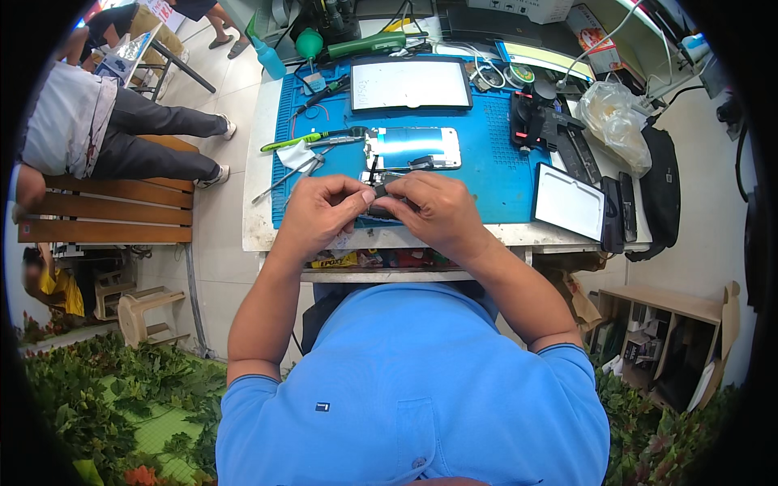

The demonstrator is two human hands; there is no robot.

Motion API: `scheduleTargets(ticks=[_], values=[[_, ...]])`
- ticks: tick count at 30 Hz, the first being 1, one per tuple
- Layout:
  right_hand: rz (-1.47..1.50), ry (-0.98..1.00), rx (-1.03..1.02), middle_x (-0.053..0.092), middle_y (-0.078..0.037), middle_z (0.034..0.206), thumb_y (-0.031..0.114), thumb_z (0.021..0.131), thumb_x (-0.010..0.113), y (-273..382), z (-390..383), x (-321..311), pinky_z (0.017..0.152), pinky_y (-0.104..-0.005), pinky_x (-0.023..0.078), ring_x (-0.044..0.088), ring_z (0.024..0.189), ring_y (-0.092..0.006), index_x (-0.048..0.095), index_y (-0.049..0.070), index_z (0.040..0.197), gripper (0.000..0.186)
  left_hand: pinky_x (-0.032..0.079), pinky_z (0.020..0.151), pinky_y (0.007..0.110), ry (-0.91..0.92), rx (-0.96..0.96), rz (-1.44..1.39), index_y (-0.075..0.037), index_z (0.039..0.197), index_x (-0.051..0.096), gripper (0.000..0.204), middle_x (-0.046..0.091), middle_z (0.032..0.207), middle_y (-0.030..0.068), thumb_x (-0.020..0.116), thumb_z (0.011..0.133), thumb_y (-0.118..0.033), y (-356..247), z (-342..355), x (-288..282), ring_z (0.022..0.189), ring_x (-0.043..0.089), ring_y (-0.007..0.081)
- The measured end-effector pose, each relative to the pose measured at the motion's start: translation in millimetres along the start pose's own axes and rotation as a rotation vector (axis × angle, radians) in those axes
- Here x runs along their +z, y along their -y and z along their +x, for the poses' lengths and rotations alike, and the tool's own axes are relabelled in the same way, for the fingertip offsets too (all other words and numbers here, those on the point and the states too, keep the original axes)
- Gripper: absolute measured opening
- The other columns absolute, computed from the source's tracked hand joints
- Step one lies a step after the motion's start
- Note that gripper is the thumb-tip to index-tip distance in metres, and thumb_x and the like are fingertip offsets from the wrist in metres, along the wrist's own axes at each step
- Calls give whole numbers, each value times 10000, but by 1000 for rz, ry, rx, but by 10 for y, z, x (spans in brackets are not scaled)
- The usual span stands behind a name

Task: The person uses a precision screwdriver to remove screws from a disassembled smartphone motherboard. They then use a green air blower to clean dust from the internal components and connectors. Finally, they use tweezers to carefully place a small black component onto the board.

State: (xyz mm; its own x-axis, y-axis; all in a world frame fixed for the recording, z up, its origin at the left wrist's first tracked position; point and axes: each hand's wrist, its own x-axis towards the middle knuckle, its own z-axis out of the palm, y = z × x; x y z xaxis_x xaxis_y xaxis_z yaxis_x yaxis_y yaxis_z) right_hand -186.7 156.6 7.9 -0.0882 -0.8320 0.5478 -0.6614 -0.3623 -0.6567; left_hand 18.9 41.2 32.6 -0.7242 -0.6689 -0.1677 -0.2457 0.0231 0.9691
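Near the counter's [259,233] front edge, our left fingers [353,202] and right fingers [410,191] are gripping a dark part [380,192]; below, a shelf [389,276] is holding packets [335,260]. By the right edge, a plastic bag [609,116] is lying; beyond the left, a bench [105,232].

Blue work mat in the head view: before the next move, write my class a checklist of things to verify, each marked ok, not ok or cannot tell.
1. Right hand pinches the small dark part: ok.
2. Left hand grips that part too: cannot tell; the contact is hidden.
3. White-edged phone panel lies on the blue work mat: ok.
4. Green-handled tool is out of both hands: ok.
5. Mat left of the panel is free of loose items: not ok; the tool and a crumpled white piece lie there.
6. Panel's fine connections are sound: cannot tell; too small.
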Motion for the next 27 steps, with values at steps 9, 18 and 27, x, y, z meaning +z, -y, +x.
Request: scheduleTargets(ticks=[9, 18, 27], values=[[416, 64, 399, 802, -111, 918, 80, 955, 861, -23, 14, -55, 669, -306, 608, 745, 752, -149, 805, -35, 1126, 213, 416, 576, 227, 26, 25, 166, -4, 1044, 770, 185, 671, 796, -44, 751, 1094, -181, 28, 69, -27, 653, 551, 19], [760, 85, 726, 781, -50, 878, 39, 987, 798, -130, 106, -48, 608, -244, 573, 707, 721, -68, 800, -34, 1076, 115, 394, 576, 228, -37, 125, 185, 7, 1152, 791, 197, 661, 799, -43, 750, 1094, -177, 52, 142, -97, 650, 515, 14], [484, -14, 658, 822, -95, 944, 22, 973, 782, -188, 194, 127, 751, -272, 607, 753, 820, -109, 796, -30, 1055, 98, 431, 620, 226, -158, 206, 323, -27, 1200, 816, 190, 720, 931, -19, 796, 1040, -130, 31, 211, -182, 699, 537, 32]])
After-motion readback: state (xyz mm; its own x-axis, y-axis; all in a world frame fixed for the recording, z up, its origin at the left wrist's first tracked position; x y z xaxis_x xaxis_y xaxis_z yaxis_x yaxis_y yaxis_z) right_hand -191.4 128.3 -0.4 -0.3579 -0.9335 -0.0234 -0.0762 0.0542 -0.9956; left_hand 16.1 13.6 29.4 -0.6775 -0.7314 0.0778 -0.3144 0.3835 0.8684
